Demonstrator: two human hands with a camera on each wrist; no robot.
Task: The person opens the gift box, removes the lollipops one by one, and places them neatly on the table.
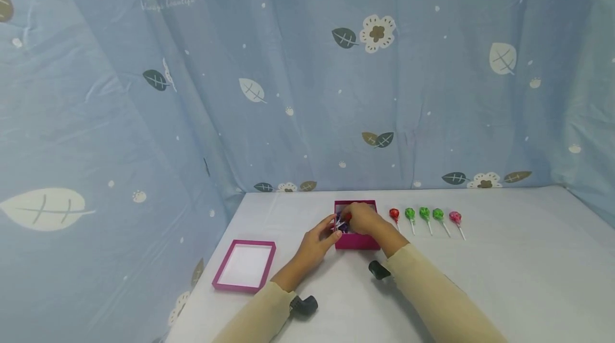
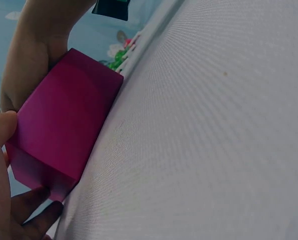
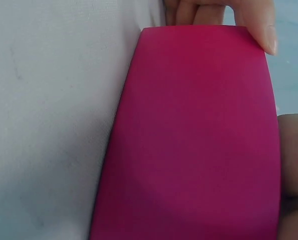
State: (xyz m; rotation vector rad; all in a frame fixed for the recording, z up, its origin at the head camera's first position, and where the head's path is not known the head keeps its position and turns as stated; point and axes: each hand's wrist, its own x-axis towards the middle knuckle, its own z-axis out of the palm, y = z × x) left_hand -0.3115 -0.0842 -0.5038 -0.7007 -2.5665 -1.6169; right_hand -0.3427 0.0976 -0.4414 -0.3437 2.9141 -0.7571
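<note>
A magenta box without its lid stands on the table. My left hand grips its left end, with the thumb at the near corner in the left wrist view and the fingers along the side. From the right, my right hand reaches over the near wall into the box. At its fingertips shows a red lollipop, pinched and partly covered by the fingers. Dark purple wrapped lollipops with white sticks lie inside, by the left wall. The box's near wall fills much of the right wrist view and hides the right fingertips there.
Right of the box, a row of lollipops lies on the white table: a red one, several green ones and a pink one. A magenta-rimmed lid lies at the left. Behind hangs a blue curtain.
</note>
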